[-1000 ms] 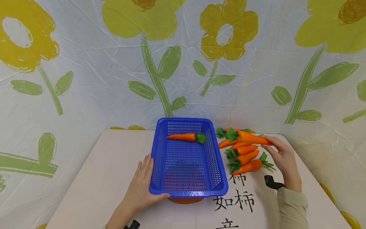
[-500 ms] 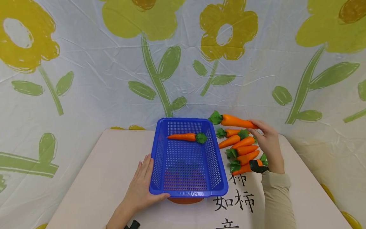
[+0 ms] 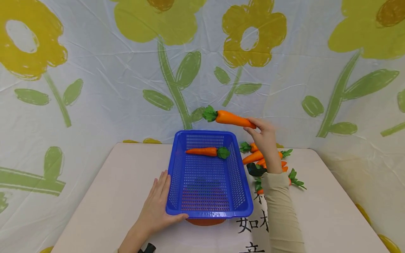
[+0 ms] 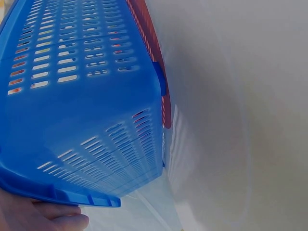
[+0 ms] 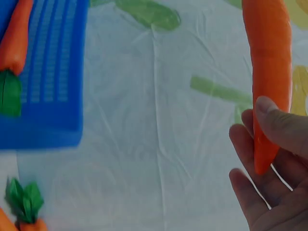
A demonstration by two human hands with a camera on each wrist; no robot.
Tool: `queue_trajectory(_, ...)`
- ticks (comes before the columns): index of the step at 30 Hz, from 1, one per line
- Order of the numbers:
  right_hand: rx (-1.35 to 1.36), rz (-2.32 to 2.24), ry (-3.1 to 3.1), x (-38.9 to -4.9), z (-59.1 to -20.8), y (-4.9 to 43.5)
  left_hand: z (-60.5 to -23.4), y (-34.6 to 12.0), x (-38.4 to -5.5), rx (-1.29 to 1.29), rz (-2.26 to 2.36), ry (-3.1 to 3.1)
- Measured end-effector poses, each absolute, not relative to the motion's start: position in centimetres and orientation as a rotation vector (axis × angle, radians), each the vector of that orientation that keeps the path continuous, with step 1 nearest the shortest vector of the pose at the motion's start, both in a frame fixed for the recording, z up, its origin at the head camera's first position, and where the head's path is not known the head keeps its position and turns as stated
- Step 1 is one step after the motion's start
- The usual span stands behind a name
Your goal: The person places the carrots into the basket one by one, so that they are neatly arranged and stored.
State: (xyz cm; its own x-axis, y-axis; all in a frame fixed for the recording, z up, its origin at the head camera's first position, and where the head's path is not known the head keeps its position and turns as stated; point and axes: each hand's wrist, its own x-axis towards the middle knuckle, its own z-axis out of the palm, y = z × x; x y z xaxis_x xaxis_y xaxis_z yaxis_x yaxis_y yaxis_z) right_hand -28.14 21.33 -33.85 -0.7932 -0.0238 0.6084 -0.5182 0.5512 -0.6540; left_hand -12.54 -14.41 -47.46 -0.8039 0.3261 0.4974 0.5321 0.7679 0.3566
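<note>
Blue perforated basket occupied the table: one carrot lay inside, one was held aloft.
Black characters marked the near surface, right of centre. A reddish item showed beneath the basket's near rim. The left hand touched the near left corner, fingers straight along the left wall, thumb extended at the near rim. The inner carrot lay crosswise toward the far end, leaves right. Loose carrots lay right of the basket, partly hidden by the right arm. The right hand pinched the raised carrot near its tip between thumb and fingers, leaves left, in the air near the far right corner. Flowered cloth hung behind.
</note>
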Motion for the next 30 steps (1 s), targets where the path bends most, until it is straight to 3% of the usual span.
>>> queue_trajectory(14, 0.375, 1.274, -2.449, -31.4, -36.2, 14.9, -47.5, -14.2, -12.6, -0.648, -0.698, -2.555)
queue_trajectory(30, 0.261, 1.060, -2.879, -33.2, -42.0, 13.1, -47.7, -14.3, -12.6, -0.637, -0.674, -2.569)
